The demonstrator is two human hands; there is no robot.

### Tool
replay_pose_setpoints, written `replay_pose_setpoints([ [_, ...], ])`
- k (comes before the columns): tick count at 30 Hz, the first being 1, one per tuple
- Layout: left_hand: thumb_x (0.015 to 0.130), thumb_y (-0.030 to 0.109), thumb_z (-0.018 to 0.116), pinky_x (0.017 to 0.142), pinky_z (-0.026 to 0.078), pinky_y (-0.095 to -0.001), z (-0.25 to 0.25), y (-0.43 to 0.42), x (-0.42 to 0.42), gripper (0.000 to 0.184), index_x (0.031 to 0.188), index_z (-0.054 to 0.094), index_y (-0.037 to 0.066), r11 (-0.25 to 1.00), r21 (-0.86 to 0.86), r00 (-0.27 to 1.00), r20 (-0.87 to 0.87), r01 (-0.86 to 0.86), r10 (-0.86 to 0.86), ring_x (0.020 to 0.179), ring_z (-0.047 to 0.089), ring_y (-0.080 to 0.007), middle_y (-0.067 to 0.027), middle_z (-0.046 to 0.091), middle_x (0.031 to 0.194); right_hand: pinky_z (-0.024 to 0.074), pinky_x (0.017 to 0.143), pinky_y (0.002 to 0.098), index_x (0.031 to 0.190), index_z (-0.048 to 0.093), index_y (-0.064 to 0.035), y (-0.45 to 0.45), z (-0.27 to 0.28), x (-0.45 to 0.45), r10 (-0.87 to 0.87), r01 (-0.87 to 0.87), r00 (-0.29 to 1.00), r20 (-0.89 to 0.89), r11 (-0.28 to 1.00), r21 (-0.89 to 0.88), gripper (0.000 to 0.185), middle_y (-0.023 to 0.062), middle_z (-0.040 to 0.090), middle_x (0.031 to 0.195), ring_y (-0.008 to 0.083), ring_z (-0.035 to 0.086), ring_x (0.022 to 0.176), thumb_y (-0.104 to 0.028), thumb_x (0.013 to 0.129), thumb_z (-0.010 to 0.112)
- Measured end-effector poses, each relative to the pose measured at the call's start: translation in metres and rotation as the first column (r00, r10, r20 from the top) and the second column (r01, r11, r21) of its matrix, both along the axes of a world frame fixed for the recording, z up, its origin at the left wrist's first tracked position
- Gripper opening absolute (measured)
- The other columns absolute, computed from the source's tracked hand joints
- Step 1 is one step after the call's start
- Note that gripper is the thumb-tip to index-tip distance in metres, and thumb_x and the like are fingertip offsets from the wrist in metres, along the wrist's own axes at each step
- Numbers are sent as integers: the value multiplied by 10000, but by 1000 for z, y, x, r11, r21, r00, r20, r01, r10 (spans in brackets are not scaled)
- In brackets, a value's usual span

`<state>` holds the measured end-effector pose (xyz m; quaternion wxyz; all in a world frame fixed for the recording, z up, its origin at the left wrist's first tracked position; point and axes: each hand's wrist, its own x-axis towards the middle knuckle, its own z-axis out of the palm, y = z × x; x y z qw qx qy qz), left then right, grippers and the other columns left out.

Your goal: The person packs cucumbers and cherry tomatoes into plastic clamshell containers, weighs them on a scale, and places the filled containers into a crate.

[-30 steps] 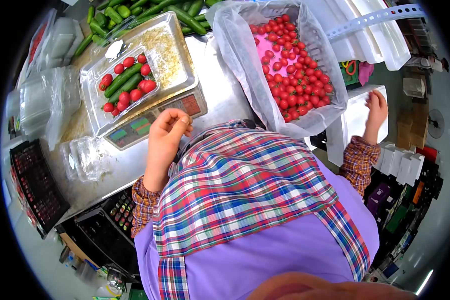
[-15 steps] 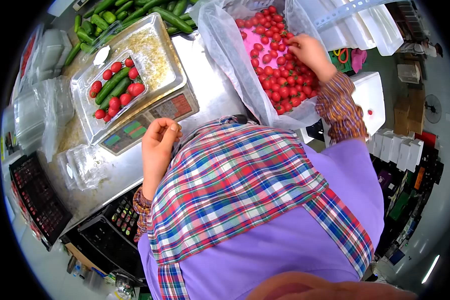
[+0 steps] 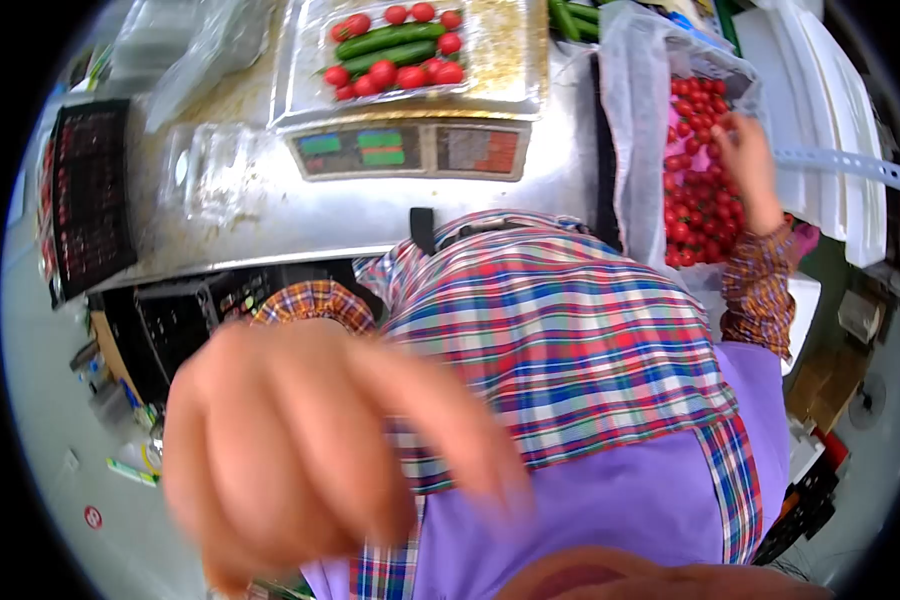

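My left hand (image 3: 290, 430) is raised close to the camera, large and motion-blurred, with its fingers bent downward; whether it holds anything cannot be seen. My right hand (image 3: 750, 170) reaches into a crate lined with a clear bag (image 3: 632, 130), its fingertips apart and touching the small red tomatoes (image 3: 705, 215). A clear tray on a metal pan (image 3: 505, 50) holds two cucumbers (image 3: 390, 40) with several tomatoes along both sides. Under the pan is a scale (image 3: 410, 150) with coloured keys.
Clear plastic lids (image 3: 210, 175) lie on the metal table (image 3: 360, 215). A black crate (image 3: 92, 200) stands at the left, near stacked clear trays (image 3: 155, 40). More cucumbers (image 3: 575, 20) lie at the top, and white foam boxes (image 3: 820, 110) at the right.
The view has swung left, so the scale and crate appear further right. My left hand has risen from the table edge toward the camera. My right hand has moved from outside the crate onto the tomatoes.
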<state>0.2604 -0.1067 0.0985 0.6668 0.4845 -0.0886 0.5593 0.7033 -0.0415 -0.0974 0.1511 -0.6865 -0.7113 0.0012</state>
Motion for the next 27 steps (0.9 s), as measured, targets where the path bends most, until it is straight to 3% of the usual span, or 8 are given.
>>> replay_pose_setpoints([
  [3, 831, 1, 561, 588, 493, -282, 27, -36, 13, 208, 633, 540, 61, 990, -46, 991, -19, -135, 134, 492, 523, -171, -68, 526, 547, 459, 802, 218, 1103, 595, 9, 22, 51, -76, 51, -170, 728, -683, 980, -108, 242, 39, 630, 1022, 105, 589, 927, -90, 883, 592],
  [6, 806, -28, 580, 554, 457, -239, 22, -45, 11, 216, 613, 525, 52, 986, 93, 990, 47, -139, 135, 480, 510, -134, -58, 526, 546, 462, 719, 211, 1125, 613, -75, 55, 65, -148, 538, -517, 708, -457, 836, 184, 278, 18, 607, 1045, 103, 558, 796, -93, 849, 626],
  [9, 780, -56, 599, 519, 421, -196, 18, -54, 3, 231, 593, 510, 44, 968, 196, 985, 103, -157, 139, 468, 497, -96, -47, 526, 544, 481, 609, 245, 1013, 625, -39, 82, 75, -219, 586, -582, 610, -533, 788, 201, 261, 44, 617, 837, 111, 586, 691, -109, 772, 695],
  [13, 747, -94, 624, 474, 373, -138, 26, -66, -6, 258, 566, 489, 32, 936, 300, 975, 172, -185, 138, 453, 479, -47, -33, 525, 542, 498, 613, 290, 1071, 616, -30, 101, 70, -260, 667, -584, 590, -454, 741, 331, 352, 138, 620, 996, 197, 604, 705, -124, 744, 703],
  [19, 785, -73, 551, 531, 429, -155, 26, -63, -22, 237, 588, 488, 45, 912, 407, 999, 14, -41, 39, 499, 511, -52, -17, 527, 569, 493, 608, 272, 1118, 601, -49, 116, 57, -247, 506, -444, 674, -538, 860, 252, 378, 104, 621, 943, 147, 585, 673, -118, 754, 674],
  [21, 786, -68, 523, 592, 485, -197, 24, -61, -23, 228, 601, 492, 63, 929, 364, 997, 61, -63, 44, 527, 533, -72, -16, 528, 585, 483, 586, 242, 1128, 600, -69, 109, 80, -243, 151, -326, 713, -685, 936, -133, 377, 69, 625, 902, 96, 567, 648, -115, 761, 675],
  [25, 777, -64, 496, 706, 543, -296, 25, -74, -30, 228, 607, 493, 88, 924, 334, 981, 112, -186, 157, 569, 563, -111, -18, 535, 614, 490, 647, 225, 1159, 545, 16, 147, 56, -228, 339, -459, 431, -836, 880, 120, 362, 80, 612, 1019, 118, 587, 785, -77, 819, 624],
  [27, 778, -62, 493, 727, 551, -312, 24, -91, -26, 229, 605, 498, 89, 930, 243, 960, 122, -275, 252, 577, 568, -119, -20, 540, 622, 517, 706, 295, 1282, 422, -13, 153, 62, -231, 26, -443, 229, -973, 893, -80, 505, 115, 548, 1126, 172, 592, 826, -65, 821, 620],
])
